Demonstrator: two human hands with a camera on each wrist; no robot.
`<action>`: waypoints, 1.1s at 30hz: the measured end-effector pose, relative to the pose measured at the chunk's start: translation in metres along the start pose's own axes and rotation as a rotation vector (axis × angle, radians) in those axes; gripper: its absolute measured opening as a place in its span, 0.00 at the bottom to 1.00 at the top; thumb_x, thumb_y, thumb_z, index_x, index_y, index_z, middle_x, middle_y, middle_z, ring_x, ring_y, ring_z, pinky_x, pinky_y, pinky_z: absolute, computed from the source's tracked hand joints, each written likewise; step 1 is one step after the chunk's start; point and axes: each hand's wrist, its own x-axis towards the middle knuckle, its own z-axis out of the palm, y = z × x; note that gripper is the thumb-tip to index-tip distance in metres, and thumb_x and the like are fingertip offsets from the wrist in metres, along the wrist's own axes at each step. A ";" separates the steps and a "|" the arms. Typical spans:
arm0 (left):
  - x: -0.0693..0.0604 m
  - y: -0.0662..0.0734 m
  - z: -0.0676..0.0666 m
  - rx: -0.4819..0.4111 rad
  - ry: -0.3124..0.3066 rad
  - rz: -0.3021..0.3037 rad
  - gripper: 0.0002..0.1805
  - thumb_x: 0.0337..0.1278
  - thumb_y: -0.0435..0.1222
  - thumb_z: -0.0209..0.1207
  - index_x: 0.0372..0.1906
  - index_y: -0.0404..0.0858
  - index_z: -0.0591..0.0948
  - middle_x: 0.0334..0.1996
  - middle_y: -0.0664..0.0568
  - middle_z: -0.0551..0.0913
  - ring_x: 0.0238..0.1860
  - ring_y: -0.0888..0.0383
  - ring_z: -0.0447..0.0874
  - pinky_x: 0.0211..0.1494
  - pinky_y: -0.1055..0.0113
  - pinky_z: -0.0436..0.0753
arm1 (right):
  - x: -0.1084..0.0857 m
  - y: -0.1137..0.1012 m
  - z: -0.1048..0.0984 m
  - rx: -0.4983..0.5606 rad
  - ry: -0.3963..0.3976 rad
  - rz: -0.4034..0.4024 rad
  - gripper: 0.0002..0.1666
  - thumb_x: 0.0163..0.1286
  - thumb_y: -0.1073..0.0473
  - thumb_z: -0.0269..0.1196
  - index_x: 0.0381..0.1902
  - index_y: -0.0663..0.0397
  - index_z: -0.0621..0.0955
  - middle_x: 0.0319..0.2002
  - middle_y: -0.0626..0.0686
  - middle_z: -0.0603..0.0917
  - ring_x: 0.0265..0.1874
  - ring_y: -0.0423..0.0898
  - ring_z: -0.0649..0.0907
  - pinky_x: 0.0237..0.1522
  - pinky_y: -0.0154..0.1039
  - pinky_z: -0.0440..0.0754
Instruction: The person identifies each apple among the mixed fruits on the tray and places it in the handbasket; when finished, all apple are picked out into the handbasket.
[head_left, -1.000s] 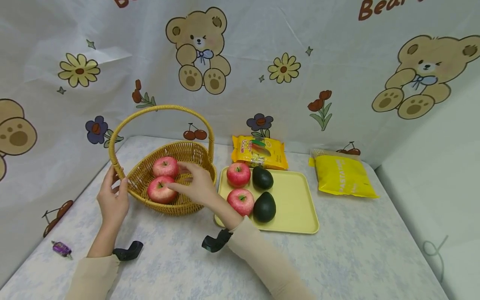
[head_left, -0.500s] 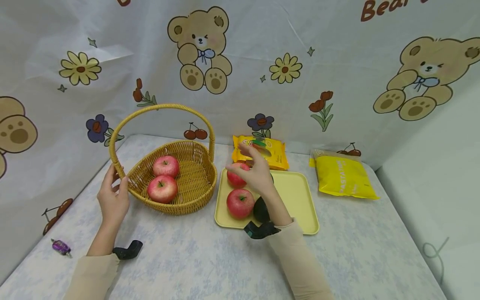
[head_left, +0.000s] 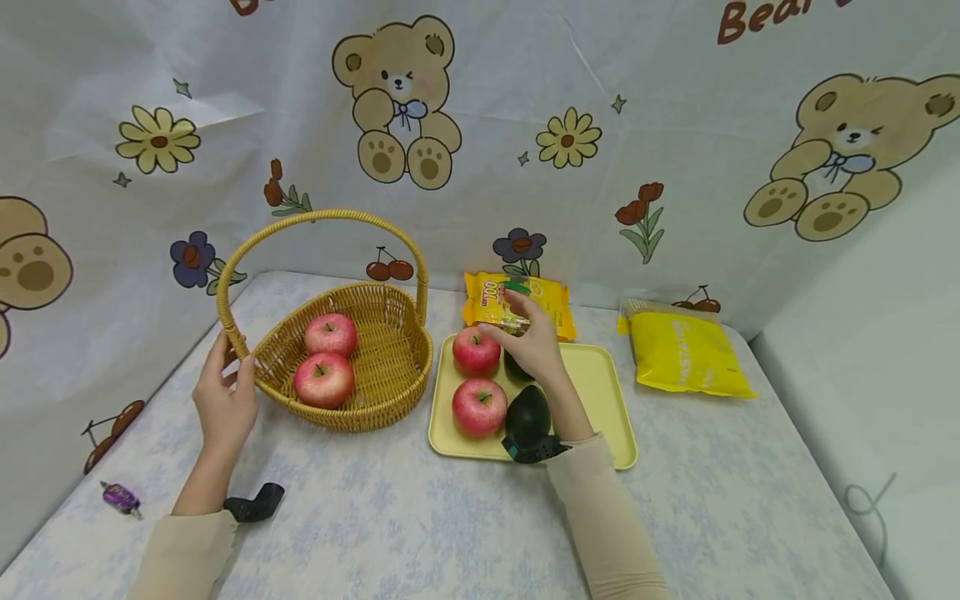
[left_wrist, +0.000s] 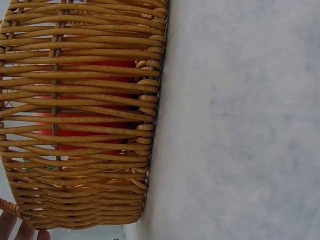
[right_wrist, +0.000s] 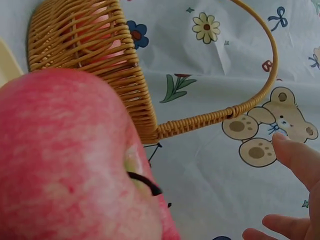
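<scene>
1. Starting far left: steadying the basket point(head_left: 367, 419) with the left hand point(head_left: 227, 408), thumb and fingers curled about the foot of the handle point(head_left: 322, 215).
2. Inside the basket: counting a rear apple point(head_left: 330, 335) and a front apple point(head_left: 324, 380), snug together on the left side.
3. Over to the tray point(head_left: 596, 400): finding a far apple point(head_left: 476, 352) and a near apple point(head_left: 480, 408), just beside a partly hidden far avocado point(head_left: 514, 367) and a near avocado point(head_left: 528, 408).
4. Hovering there with the right hand point(head_left: 536, 342), thumb and fingers well apart, holding nothing; very near the far apple, contact hard to call.
5. Looks like reaching for a third apple to load. Probably calls for closing around the far apple, then lifting leftward into the basket, keeping the left hand firm.
</scene>
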 end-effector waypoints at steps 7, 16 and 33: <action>0.000 -0.001 0.000 0.002 0.002 -0.001 0.26 0.73 0.35 0.49 0.73 0.46 0.66 0.62 0.46 0.77 0.62 0.48 0.74 0.50 0.83 0.71 | 0.006 0.019 0.005 -0.042 -0.047 0.073 0.46 0.58 0.45 0.72 0.70 0.51 0.69 0.68 0.56 0.72 0.65 0.56 0.71 0.67 0.53 0.70; 0.001 0.000 0.000 0.004 -0.004 -0.008 0.27 0.73 0.35 0.49 0.74 0.46 0.65 0.63 0.46 0.76 0.62 0.48 0.74 0.51 0.82 0.71 | 0.006 0.028 0.009 -0.064 -0.069 0.120 0.47 0.58 0.46 0.72 0.72 0.52 0.67 0.68 0.57 0.71 0.66 0.57 0.70 0.68 0.55 0.69; 0.000 0.000 0.000 0.007 -0.001 -0.011 0.27 0.73 0.35 0.49 0.74 0.45 0.64 0.63 0.46 0.76 0.62 0.47 0.74 0.50 0.83 0.70 | 0.005 0.035 0.020 -0.264 -0.080 0.086 0.47 0.56 0.44 0.72 0.70 0.52 0.69 0.68 0.57 0.71 0.68 0.57 0.68 0.72 0.60 0.58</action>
